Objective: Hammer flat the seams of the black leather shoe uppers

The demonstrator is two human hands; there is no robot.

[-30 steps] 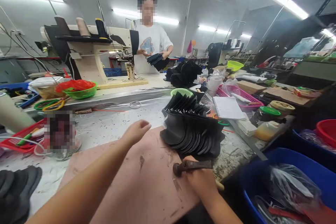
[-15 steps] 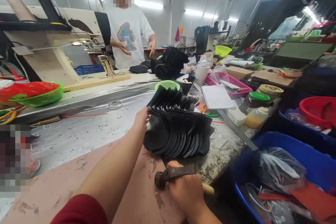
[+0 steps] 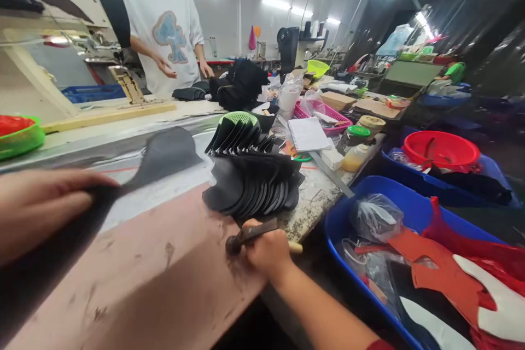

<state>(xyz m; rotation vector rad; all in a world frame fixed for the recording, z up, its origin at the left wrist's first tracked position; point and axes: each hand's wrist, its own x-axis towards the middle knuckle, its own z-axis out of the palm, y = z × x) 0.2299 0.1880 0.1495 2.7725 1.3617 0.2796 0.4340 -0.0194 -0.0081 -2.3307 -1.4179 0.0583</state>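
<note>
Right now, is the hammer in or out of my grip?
In: your right grip is closed around the hammer, with its dark head and pale handle end both showing outside it.

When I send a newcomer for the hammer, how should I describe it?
Find the pinkish mat on the worktable, then the right hand at its edge, by the stack of black pieces. That hand holds the hammer; its dark blunt head and pale handle set it apart from those thin pieces.
</note>
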